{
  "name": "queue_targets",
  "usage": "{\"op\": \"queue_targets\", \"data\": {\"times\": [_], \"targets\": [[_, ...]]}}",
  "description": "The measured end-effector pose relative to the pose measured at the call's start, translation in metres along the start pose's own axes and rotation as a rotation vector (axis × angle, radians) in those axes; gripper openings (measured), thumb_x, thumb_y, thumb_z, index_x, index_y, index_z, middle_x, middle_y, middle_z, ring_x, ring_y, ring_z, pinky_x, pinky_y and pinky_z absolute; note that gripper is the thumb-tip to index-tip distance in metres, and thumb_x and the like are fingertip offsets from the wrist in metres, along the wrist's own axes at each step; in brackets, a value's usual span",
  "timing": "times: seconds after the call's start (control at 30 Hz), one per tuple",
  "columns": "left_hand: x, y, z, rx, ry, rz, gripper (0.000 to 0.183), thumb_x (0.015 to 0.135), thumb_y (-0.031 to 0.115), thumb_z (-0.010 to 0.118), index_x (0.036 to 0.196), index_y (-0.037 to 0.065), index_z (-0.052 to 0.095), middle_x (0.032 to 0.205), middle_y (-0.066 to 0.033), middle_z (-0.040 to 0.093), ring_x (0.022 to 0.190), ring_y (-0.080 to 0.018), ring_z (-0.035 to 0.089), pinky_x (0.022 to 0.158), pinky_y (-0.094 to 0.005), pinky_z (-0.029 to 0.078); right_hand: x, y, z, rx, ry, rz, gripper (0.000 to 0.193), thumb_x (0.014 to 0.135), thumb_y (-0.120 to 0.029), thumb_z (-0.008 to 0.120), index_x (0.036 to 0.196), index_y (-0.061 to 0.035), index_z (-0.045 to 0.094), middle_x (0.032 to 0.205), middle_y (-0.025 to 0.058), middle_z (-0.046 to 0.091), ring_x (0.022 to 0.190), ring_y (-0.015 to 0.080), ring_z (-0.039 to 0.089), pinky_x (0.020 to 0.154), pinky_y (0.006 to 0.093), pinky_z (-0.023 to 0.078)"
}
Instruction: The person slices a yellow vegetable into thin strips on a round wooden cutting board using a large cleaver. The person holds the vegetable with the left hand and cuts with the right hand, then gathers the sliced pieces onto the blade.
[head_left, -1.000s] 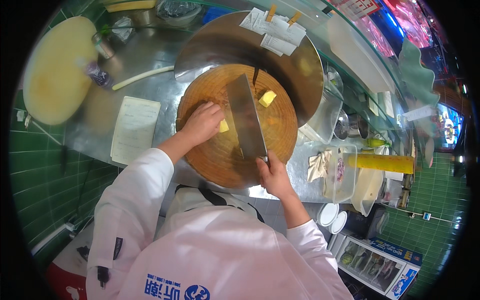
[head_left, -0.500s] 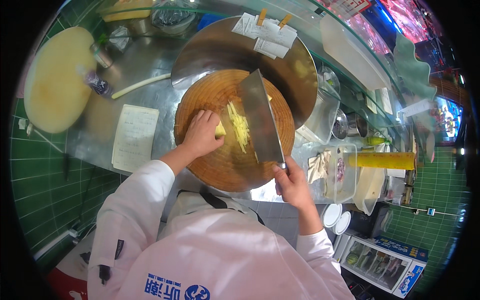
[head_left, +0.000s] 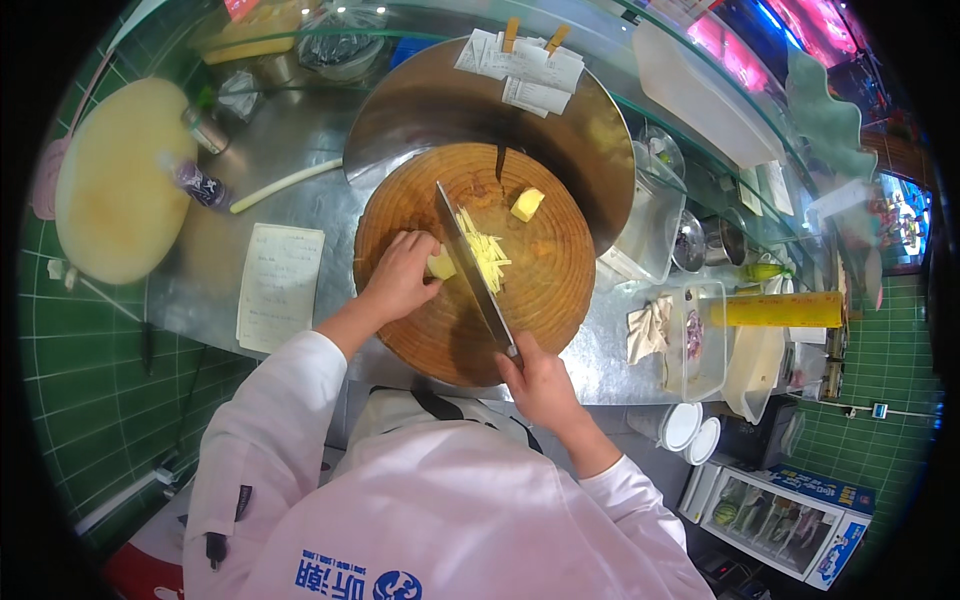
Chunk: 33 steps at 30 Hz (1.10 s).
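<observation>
A round wooden chopping block lies in front of me. My left hand is closed with curled fingers over a peeled, pale yellow vegetable piece, perhaps ginger, pressing it to the block. My right hand grips the handle of a cleaver. Its blade stands nearly upright beside the held piece, seen almost edge-on. Just right of the blade lies a heap of thin yellow strips. Another yellow chunk sits loose toward the far right of the block.
A curved metal guard with clipped paper slips rises behind the block. Left are a handwritten sheet, a pale stalk, a bottle and an oval board. A clear tub and crumpled cloth stand right.
My right hand has brought the cleaver leftward, from right of the strips to beside the held piece. Its blade has turned edge-on, uncovering the loose chunk. My left hand stays on its piece.
</observation>
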<state>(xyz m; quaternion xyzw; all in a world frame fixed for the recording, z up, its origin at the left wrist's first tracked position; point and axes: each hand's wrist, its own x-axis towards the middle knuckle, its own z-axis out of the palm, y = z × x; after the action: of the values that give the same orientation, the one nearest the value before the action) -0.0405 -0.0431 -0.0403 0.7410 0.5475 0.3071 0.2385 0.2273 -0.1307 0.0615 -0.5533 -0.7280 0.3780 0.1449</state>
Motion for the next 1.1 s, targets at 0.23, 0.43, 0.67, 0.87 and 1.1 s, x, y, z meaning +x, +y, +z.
{"op": "queue_targets", "data": {"times": [0.23, 0.43, 0.67, 0.87, 1.1], "targets": [[-0.008, 0.009, 0.004, -0.009, -0.001, -0.031, 0.044, 0.074, 0.009, 0.087, 0.104, 0.005, 0.055, 0.108, -0.0139, 0.063, 0.109, -0.0381, 0.058, 0.095, -0.0466, 0.049, -0.013, 0.001, -0.006, -0.004, -0.031, 0.033, 0.03, 0.099, -0.017, 0.071, 0.12, -0.001, 0.057, 0.074, 0.0239, 0.069, 0.072, 0.048, 0.069, 0.062, 0.0536, 0.053], [-0.025, 0.03, 0.018, 0.026, -0.066, 0.08, 0.044, 0.073, 0.013, 0.088, 0.101, 0.008, 0.054, 0.104, -0.0116, 0.061, 0.107, -0.0367, 0.058, 0.092, -0.0463, 0.047, -0.027, 0.018, -0.026, 0.027, -0.095, 0.072, 0.034, 0.099, -0.017, 0.072, 0.126, -0.0015, 0.059, 0.072, 0.0213, 0.067, 0.068, 0.0445, 0.068, 0.062, 0.0488, 0.052], [-0.053, 0.058, 0.042, -0.008, -0.173, 0.142, 0.045, 0.074, 0.017, 0.088, 0.105, 0.009, 0.056, 0.104, -0.0074, 0.062, 0.108, -0.0317, 0.058, 0.095, -0.0454, 0.045, -0.037, 0.02, -0.054, 0.121, -0.013, 0.145, 0.034, 0.101, -0.014, 0.07, 0.13, -0.0019, 0.061, 0.07, 0.0164, 0.063, 0.058, 0.033, 0.061, 0.06, 0.0404, 0.051], [-0.061, 0.074, 0.041, -0.128, -0.182, 0.035, 0.049, 0.078, 0.022, 0.088, 0.115, 0.008, 0.059, 0.109, -0.008, 0.064, 0.113, -0.03, 0.059, 0.1, -0.0447, 0.046, -0.019, 0.035, -0.05, 0.328, 0.041, 0.139, 0.027, 0.103, -0.015, 0.068, 0.125, 0.0001, 0.062, 0.065, 0.0079, 0.061, 0.053, 0.018, 0.058, 0.054, 0.0326, 0.048], [-0.007, 0.058, 0.009, -1.784, -0.055, -0.669, 0.08, 0.104, 0.065, 0.048, 0.151, 0.001, 0.048, 0.15, -0.0144, 0.056, 0.139, -0.0319, 0.052, 0.121, -0.0471, 0.038, 0.024, 0.024, -0.042, 1.209, -0.124, 0.187, 0.019, 0.111, -0.026, 0.057, 0.109, -0.007, 0.056, 0.075, 0.0056, 0.058, 0.049, 0.0152, 0.053, 0.046, 0.0304, 0.042]]}}
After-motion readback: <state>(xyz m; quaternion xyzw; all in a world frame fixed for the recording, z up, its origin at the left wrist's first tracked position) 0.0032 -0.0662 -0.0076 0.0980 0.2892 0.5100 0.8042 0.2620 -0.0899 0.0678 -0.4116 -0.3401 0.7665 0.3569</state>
